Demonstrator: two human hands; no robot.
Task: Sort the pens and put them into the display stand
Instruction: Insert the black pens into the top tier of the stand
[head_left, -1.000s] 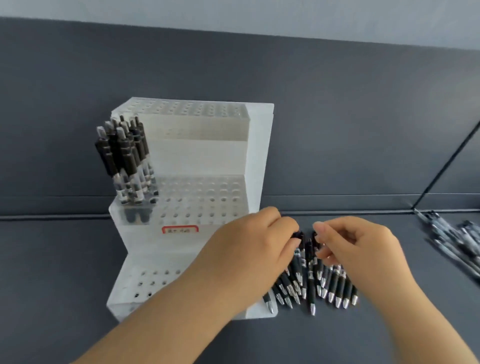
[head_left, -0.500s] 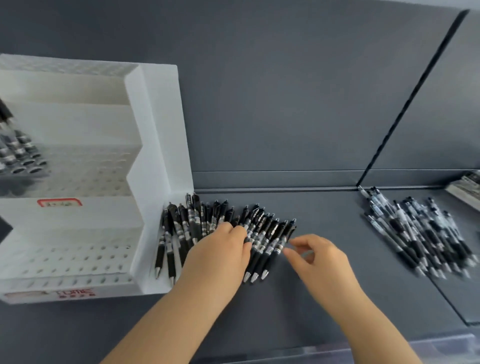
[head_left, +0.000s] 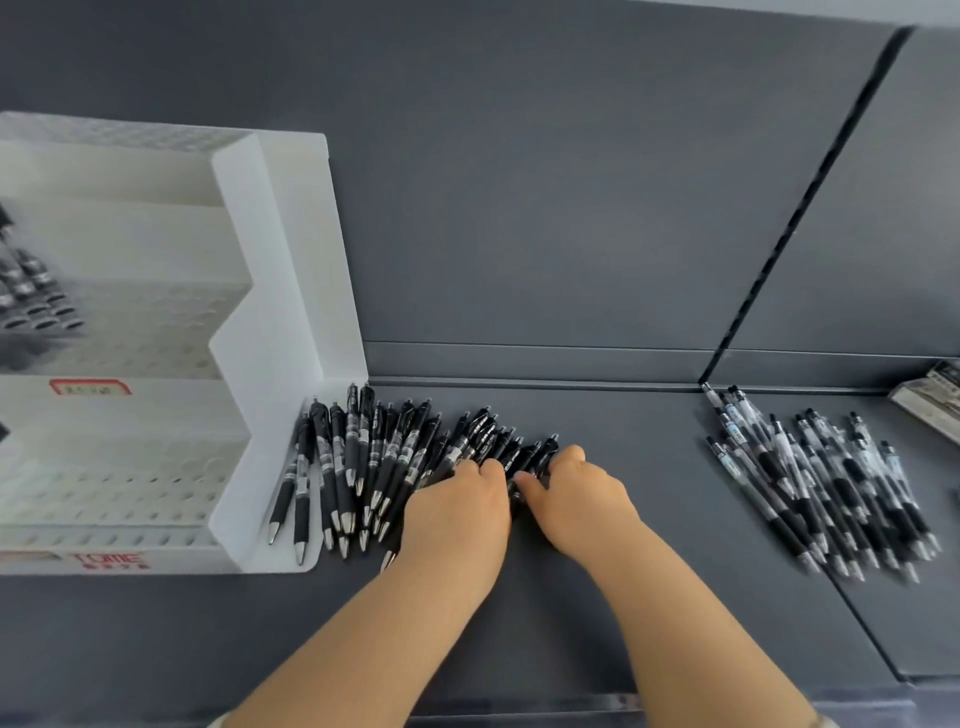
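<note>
Grey shelf (head_left: 571, 623) fills the near ground, and two bare forearms reach forward across it. The left hand (head_left: 457, 514) lies knuckles up on the right half of a row of black pens (head_left: 363, 467), its fingers bent down onto the barrels; whether they close round any pen cannot be told, since the fingertips are hidden. The right hand (head_left: 582, 499) sits just beside it, touching it at the thumb, with forefinger and thumb curled round the rightmost pens of the row. The two hands are drawn close together, the pens' clip ends showing just beyond the knuckles.

The row fans out leftward from the hands until it touches the side wall of the white plastic display stand (head_left: 280, 312). The pens lie flat, silver tips toward the viewer, clips toward the back.

The stand rises in stepped tiers of perforated holes. Its lowest tiers show bare holes; a red label (head_left: 89, 387) marks the front of a middle step. At the left edge a cluster of stored pens (head_left: 31, 291) stands upright in one tier, blurred.

Well apart to the right lies a second heap of pens (head_left: 821, 483), paler in the barrel, with a small box (head_left: 930, 400) beyond it. A dark grey back panel (head_left: 571, 208) closes the scene.
</note>
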